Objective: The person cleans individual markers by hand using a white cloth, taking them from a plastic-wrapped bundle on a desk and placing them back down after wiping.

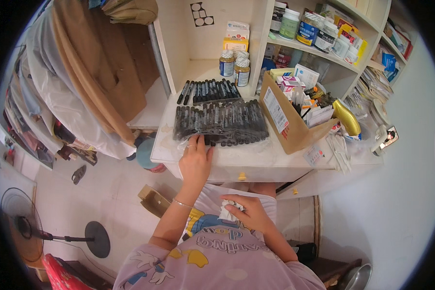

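A clear plastic bag packed with rows of black pens or markers (221, 121) lies on the white desk top. At its lower left edge my left hand (195, 159) rests, fingertips on or under the plastic; the contact is partly hidden, so its hold is unclear. Behind the bag stands a row of loose black pens or markers (214, 90), side by side, partly in an open wrapper. Below the desk edge, close to my body, my right hand (248, 212) holds a crumpled white paper or tissue (229, 212) between thumb and fingers.
An open cardboard box (286, 119) full of small packages stands right of the bag. Pill bottles (241, 72) stand behind the pens. Farther right are white gloves (339, 152) and a phone (389, 137). A drawer knob (242, 176) projects at the front. A fan base (97, 239) is on the floor.
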Motion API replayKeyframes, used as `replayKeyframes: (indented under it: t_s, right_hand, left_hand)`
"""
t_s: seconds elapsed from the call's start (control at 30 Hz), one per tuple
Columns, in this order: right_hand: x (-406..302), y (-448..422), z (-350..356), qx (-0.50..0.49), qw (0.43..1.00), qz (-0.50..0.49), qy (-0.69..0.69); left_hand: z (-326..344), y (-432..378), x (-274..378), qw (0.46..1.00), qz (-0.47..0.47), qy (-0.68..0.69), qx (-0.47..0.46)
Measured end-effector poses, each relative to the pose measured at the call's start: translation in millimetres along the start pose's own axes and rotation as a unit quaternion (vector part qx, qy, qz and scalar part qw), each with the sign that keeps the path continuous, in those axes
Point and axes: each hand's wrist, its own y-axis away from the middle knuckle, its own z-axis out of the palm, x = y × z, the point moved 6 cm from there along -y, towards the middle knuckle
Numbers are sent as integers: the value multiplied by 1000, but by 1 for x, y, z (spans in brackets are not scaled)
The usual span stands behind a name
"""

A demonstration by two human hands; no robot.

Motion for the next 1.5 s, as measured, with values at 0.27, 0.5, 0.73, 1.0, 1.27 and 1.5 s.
replayKeyframes:
  t_s: [0.27, 0.5, 0.73, 1.0, 1.27, 1.5]
  right_hand:
    - [2, 6, 7, -14, 1000, -22, -4]
    - [30, 10, 1, 67, 995, 20, -71]
    - [20, 12, 1, 31, 969, 16, -245]
    - [22, 15, 9, 265, 911, -58, -312]
    - [8, 20, 29, 209, 892, -71, -395]
    - [21, 16, 41, 134, 911, -18, -389]
  left_hand:
    - [5, 5, -13, 998, -21, -20, -51]
    - [-44, 38, -9, 965, -120, 213, -93]
    - [-39, 98, -37, 772, -294, 541, -159]
    - [-34, 137, -2, 673, -280, 661, -178]
    - [-27, 134, 28, 799, -156, 560, -156]
    - [-19, 146, 35, 807, -100, 547, -200]
